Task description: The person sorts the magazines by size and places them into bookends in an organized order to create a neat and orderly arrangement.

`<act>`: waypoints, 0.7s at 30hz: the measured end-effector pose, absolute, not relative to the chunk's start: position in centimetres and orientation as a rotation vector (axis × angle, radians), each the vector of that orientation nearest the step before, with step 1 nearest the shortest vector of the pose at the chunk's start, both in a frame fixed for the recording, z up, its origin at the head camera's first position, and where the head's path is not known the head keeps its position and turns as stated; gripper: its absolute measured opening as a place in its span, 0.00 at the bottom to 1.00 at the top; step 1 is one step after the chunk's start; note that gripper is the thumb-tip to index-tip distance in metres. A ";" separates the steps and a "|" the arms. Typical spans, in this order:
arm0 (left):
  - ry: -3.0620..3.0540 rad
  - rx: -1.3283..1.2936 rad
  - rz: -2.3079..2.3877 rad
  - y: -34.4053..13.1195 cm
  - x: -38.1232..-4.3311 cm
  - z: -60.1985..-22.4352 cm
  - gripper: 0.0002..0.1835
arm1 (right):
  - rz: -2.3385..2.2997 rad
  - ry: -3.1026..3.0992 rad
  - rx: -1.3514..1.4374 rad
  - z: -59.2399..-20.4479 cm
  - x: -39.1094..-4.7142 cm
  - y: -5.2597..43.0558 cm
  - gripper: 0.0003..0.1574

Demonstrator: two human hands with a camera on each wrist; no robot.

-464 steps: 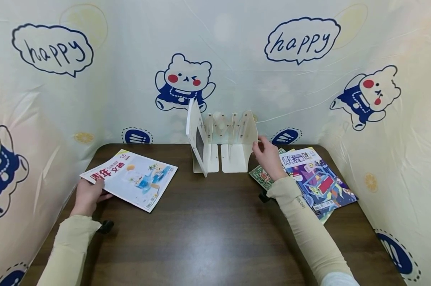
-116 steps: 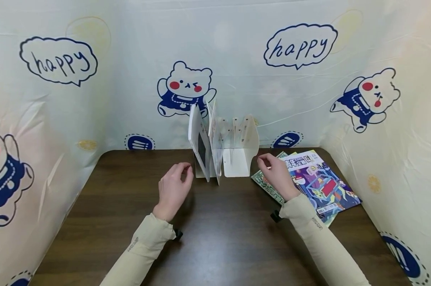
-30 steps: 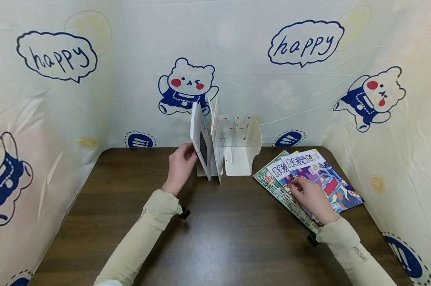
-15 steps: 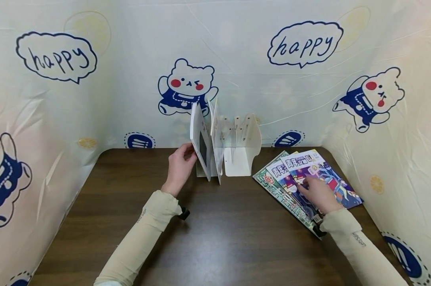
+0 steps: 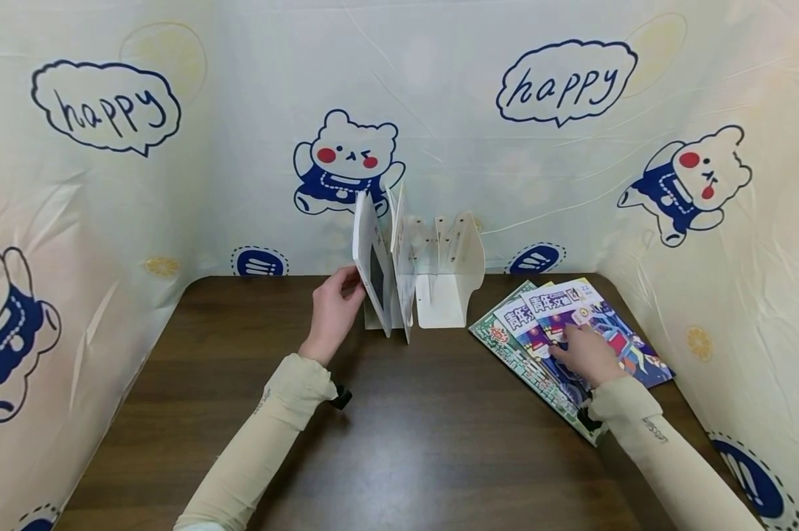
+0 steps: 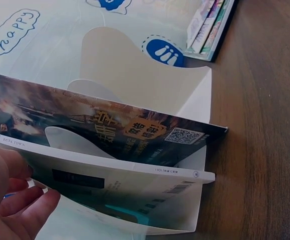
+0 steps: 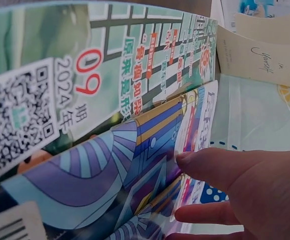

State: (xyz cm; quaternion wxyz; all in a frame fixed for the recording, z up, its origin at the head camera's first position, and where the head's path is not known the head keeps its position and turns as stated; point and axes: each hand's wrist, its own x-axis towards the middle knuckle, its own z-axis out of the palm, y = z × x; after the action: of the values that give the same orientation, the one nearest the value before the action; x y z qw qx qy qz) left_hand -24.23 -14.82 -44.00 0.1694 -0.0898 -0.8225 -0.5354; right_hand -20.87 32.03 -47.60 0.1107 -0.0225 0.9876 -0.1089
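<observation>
At the left end of a white bookend (image 5: 439,301), my left hand (image 5: 333,306) pinches its left side panel (image 6: 129,226), beside a thick white-spined book (image 5: 371,265). Another magazine (image 6: 94,117) stands upright to the right of that book, its dark back cover showing in the left wrist view. My right hand (image 5: 590,358) rests on fanned magazines, its fingers straight and its thumb touching a cover in the right wrist view. The top magazine (image 5: 565,299) overlaps a matching purple one (image 5: 522,321). Beneath them lies a green-covered magazine (image 5: 506,346).
The bookend's right compartment has a tall white right panel (image 5: 469,254). Brown wooden table (image 5: 399,435) extends in front. A printed curtain (image 5: 439,88) encloses the back and sides.
Since the earliest frame, the left-hand magazine has come to stand in the bookend. My left hand has moved onto the bookend. My right hand has left it for the magazines, which are now fanned out.
</observation>
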 end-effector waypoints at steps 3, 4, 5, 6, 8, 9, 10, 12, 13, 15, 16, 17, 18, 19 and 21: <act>-2.340 -0.258 -1.517 -14.8 -24.2 -44.0 0.16 | -0.307 2.910 -0.059 -47.7 -21.0 32.1 0.36; -2.341 -0.256 -1.514 -14.8 -24.2 -44.0 0.16 | -0.300 2.917 -0.062 -47.7 -21.0 32.0 0.33; -2.342 -0.255 -1.512 -14.8 -24.3 -44.0 0.16 | -0.292 2.923 -0.062 -47.7 -21.0 32.1 0.30; -2.344 -0.253 -1.509 -14.7 -24.3 -44.0 0.16 | -0.283 2.929 -0.066 -47.8 -21.0 32.0 0.28; -2.347 -0.251 -1.504 -14.8 -24.3 -44.0 0.16 | -0.267 2.943 -0.080 -47.7 -21.0 32.0 0.23; -2.348 -0.247 -1.500 -14.8 -24.3 -44.0 0.16 | -0.260 2.949 -0.092 -47.8 -21.0 31.9 0.21; -2.349 -0.247 -1.499 -14.8 -24.3 -44.0 0.16 | -0.252 2.960 -0.113 -47.7 -21.0 31.8 0.20; -2.348 -0.249 -1.499 -14.8 -24.2 -44.0 0.16 | -0.243 2.973 -0.141 -47.7 -20.9 31.6 0.19; -2.347 -0.252 -1.502 -14.8 -24.2 -44.0 0.16 | -0.245 2.976 -0.150 -47.7 -20.9 31.5 0.18; -2.347 -0.256 -1.503 -14.8 -24.2 -44.0 0.16 | -0.249 2.982 -0.164 -47.7 -20.9 31.3 0.18; -2.346 -0.258 -1.505 -14.8 -24.2 -44.1 0.16 | -0.254 2.983 -0.166 -47.7 -20.8 31.2 0.17; -2.345 -0.261 -1.506 -14.8 -24.2 -44.1 0.16 | -0.262 2.977 -0.163 -47.7 -20.8 31.1 0.16; -2.344 -0.264 -1.508 -14.8 -24.2 -44.1 0.16 | -0.268 2.975 -0.165 -47.7 -20.7 31.0 0.15; -2.343 -0.265 -1.507 -14.8 -24.2 -44.1 0.16 | -0.272 2.974 -0.168 -47.7 -20.7 31.0 0.14; -2.342 -0.268 -1.505 -14.9 -24.2 -44.0 0.15 | -0.277 2.970 -0.177 -47.6 -20.6 30.8 0.13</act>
State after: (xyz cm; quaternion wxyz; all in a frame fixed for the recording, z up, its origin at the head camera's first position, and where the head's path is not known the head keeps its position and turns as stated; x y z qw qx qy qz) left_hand -24.16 -14.86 -44.02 0.1714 -0.0945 -0.8250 -0.5302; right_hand -20.56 30.81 -47.60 0.0767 -0.0589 0.9910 -0.0926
